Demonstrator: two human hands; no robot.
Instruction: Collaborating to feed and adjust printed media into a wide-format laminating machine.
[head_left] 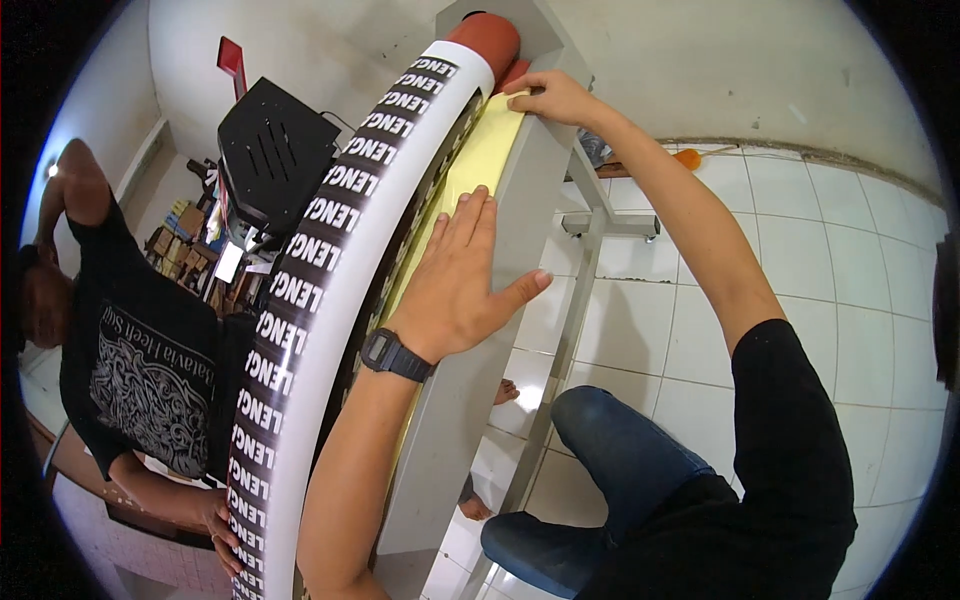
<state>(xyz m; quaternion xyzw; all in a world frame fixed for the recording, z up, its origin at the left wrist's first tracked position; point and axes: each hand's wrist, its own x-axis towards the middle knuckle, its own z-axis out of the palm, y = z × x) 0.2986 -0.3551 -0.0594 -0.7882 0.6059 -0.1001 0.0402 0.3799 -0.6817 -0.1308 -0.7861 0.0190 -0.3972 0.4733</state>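
My left hand [450, 270] lies flat with fingers stretched out and thumb apart on a long yellow sheet [484, 150], a dark watch on its wrist. At the far end my right hand [552, 98] has its fingers closed on the corner of the yellow sheet, beside the red roller end [487, 45]. The sheet runs along the grey machine's rail [515, 200]; my left hand and forearm hide part of it. Just left of it, a printed black-and-white sheet [330, 260] curves over the long roller.
Across the roller stands another person in a black shirt [150, 370], one hand [222, 530] at the printed sheet's near end. A black boxy unit [275, 150] sits behind the roller. The grey stand [600, 215] rests on white floor tiles [690, 320], with an orange object [688, 159] by the wall.
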